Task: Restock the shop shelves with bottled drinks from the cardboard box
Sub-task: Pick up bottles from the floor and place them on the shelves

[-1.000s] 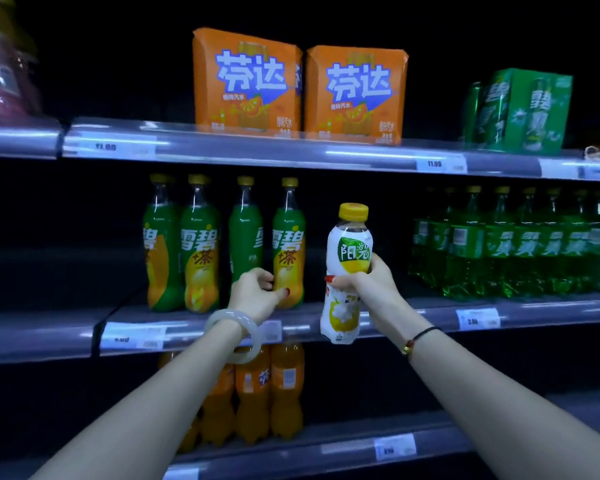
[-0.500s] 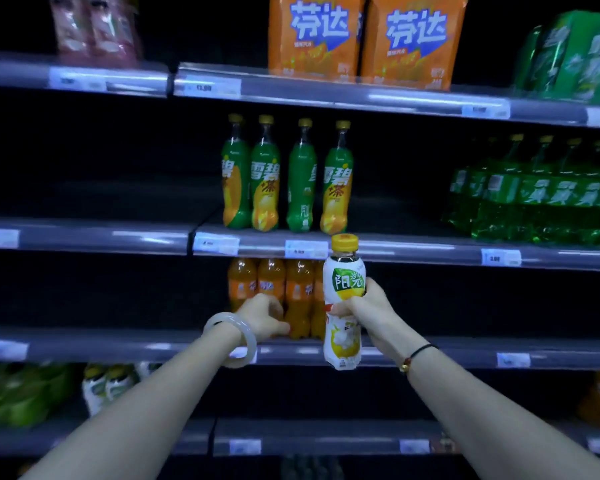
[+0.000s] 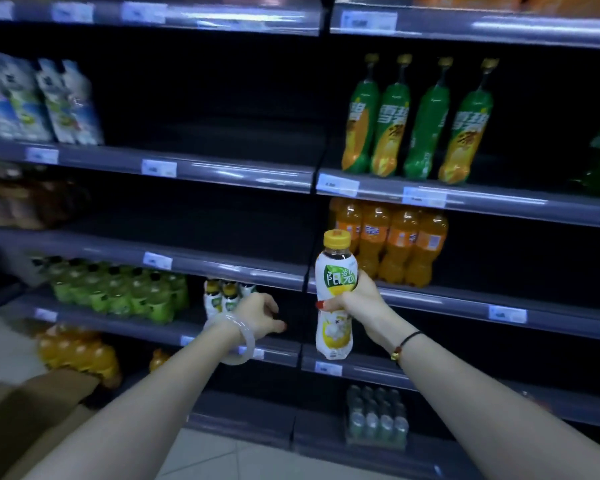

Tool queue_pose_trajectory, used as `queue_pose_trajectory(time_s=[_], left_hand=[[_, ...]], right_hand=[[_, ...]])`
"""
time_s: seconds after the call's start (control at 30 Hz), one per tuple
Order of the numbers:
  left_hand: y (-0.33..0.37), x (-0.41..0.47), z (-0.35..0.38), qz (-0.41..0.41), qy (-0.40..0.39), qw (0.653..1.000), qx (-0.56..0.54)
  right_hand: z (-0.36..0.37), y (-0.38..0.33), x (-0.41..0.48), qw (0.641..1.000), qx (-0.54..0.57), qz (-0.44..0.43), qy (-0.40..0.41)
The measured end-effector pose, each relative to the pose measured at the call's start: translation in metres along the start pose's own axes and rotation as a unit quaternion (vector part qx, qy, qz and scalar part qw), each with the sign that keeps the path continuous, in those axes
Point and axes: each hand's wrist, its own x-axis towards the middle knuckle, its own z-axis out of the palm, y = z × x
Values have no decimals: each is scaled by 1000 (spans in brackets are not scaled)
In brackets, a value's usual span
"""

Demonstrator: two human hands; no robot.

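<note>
One slim waisted plastic bottle [image 3: 335,271] gripped upright by right hand [image 3: 359,303], left hand [image 3: 260,315] loosely curled, empty

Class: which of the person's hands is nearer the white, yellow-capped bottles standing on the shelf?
Left. The left hand is just right of the shelved bottles; the right hand, gripping the held bottle, is farther right.

Upper left: blue-and-white pouches [image 3: 39,102] standing in a row, print blurred. Below them, brown packs [image 3: 28,202], too smeared to read. White price tags [image 3: 159,168] at every level. Low right, a shrink-wrapped pack of small bottles [image 3: 376,419], with pale floor tiles [image 3: 222,459] in front.
</note>
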Motion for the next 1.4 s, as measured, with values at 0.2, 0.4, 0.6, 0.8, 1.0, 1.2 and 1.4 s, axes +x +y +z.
queue_pose_trajectory(time_s=[0.2, 0.4, 0.6, 0.8, 1.0, 1.2, 1.4], left_hand=[[-87, 11, -68, -11, 4, 999, 33], [-153, 48, -101, -15, 7, 999, 51], [-215, 99, -77, -52, -58, 996, 53], [-263, 160, -33, -61, -90, 992, 59], [-308, 216, -5, -58, -85, 994, 30], [-359, 260, 32, -31, -59, 998, -3], [-416, 288, 68, -1, -49, 999, 2]], right_hand=[[106, 11, 29, 999, 23, 24, 3], [182, 34, 56, 997, 53, 39, 40], [213, 77, 101, 996, 28, 76, 46], [228, 136, 169, 993, 6, 104, 55], [251, 193, 225, 992, 17, 101, 71], [272, 260, 275, 991, 37, 64, 112], [280, 315, 321, 986, 37, 11, 163]])
